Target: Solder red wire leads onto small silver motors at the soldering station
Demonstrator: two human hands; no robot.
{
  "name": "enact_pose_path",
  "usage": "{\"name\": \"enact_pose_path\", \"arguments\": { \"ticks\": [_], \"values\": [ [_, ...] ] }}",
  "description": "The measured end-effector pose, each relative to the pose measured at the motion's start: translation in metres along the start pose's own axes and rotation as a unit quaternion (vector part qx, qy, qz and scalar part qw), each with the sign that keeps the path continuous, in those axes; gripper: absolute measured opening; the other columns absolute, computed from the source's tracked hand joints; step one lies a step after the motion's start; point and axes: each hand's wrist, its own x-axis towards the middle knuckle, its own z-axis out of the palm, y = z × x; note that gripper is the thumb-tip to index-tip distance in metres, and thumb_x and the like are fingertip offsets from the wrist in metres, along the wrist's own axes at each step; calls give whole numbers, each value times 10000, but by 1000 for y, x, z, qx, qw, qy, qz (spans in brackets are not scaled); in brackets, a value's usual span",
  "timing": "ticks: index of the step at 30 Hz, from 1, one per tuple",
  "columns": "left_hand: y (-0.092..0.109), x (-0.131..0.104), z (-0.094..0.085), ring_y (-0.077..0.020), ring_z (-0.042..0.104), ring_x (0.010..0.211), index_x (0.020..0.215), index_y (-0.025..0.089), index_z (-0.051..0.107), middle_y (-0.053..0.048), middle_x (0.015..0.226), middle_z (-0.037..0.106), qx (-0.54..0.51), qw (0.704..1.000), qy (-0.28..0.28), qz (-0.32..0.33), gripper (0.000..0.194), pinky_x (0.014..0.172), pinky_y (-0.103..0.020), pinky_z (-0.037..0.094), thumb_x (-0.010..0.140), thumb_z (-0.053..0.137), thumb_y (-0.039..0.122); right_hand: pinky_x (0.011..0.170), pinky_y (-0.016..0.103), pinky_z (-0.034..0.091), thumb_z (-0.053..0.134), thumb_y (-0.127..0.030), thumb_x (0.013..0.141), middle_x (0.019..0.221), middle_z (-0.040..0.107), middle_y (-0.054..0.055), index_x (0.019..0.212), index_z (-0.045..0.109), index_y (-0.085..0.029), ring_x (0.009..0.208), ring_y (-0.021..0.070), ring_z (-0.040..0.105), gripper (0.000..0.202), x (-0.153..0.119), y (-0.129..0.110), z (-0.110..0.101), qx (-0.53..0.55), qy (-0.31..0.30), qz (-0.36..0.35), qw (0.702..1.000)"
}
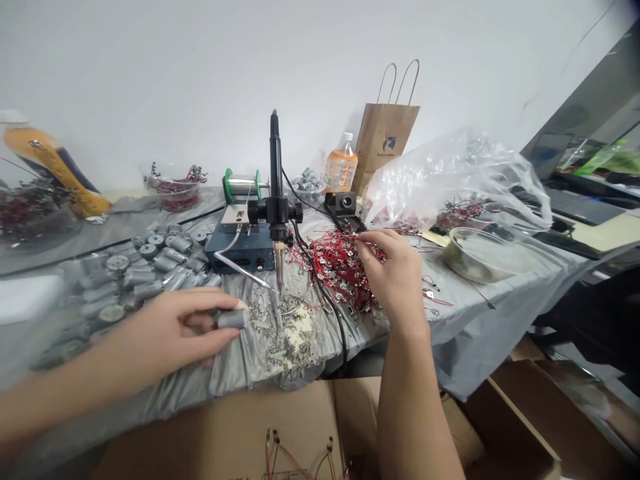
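My left hand (193, 327) holds a grey metal cylinder (233, 319) between thumb and fingers, left of the soldering tip. Over the pile of red-wired small parts (345, 270), my right hand (387, 263) has thumb and forefinger pinched together; what is between them is too small to make out. An upright soldering iron (276, 167) hangs in a black stand, its tip above scattered solder bits (295, 337). Behind it are a blue soldering unit (217, 250) and a green-rimmed solder spool (243, 185). Many grey cylinders (165, 260) lie in a heap on the left.
A clear bowl (473, 257), a plastic bag (450, 177), a paper bag (387, 137) and an orange drink bottle (341, 163) stand to the right and back. Black cables cross the grey sheet. Cardboard boxes (300, 413) lie below the table edge.
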Motion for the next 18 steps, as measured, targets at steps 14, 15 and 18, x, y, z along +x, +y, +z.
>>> {"name": "enact_pose_path", "arguments": {
  "ticks": [14,15,18],
  "values": [
    [-4,25,31,-255,883,751,1086,227,838,-45,851,866,-147,989,-30,-9,477,725,-324,771,770,1082,490,859,391,645,670,-308,1083,995,917,69,1054,860,-252,879,246,844,200,-4,-7,-15,55,7,-11,998],
    [-6,24,31,-251,880,769,1080,222,850,-50,876,871,-147,989,-10,11,472,728,-322,779,770,1083,490,833,378,633,681,-309,1093,968,897,56,1049,844,-255,851,230,826,177,-6,-9,-20,59,16,-9,998],
    [-10,18,32,-187,820,761,1078,209,914,-41,937,866,-110,987,54,107,339,731,-264,767,845,1047,417,820,356,627,761,-341,1138,1024,879,46,1051,778,-269,872,203,812,114,-10,-17,-29,93,75,15,993]
  ]
}}
